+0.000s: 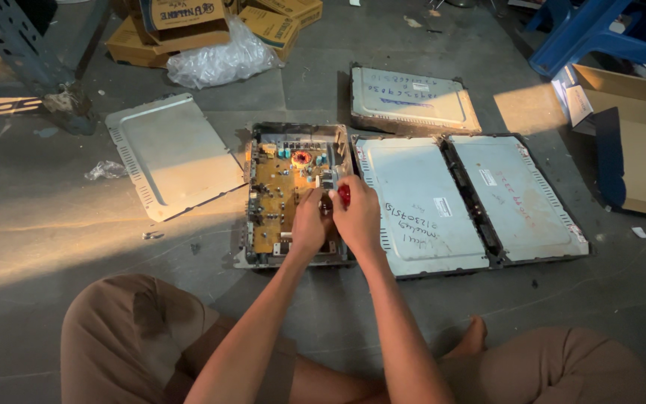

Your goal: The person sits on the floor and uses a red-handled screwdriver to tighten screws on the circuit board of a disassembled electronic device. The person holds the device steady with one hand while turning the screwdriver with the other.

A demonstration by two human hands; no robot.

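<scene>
in the middle of the frame, the right hand (358,215) has its grip closed on a red-handled tool (343,195); the left hand (309,223) rests on the open circuit board (282,196), its grip i cannot tell.

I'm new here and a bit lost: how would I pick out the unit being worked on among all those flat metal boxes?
On the grey concrete floor lies a row of flat grey metal boxes. Take the leftmost, the open metal case under both hands, left hand and right hand. Unlike the closed lidded boxes beside it, it shows a yellow-brown circuit board.
</scene>
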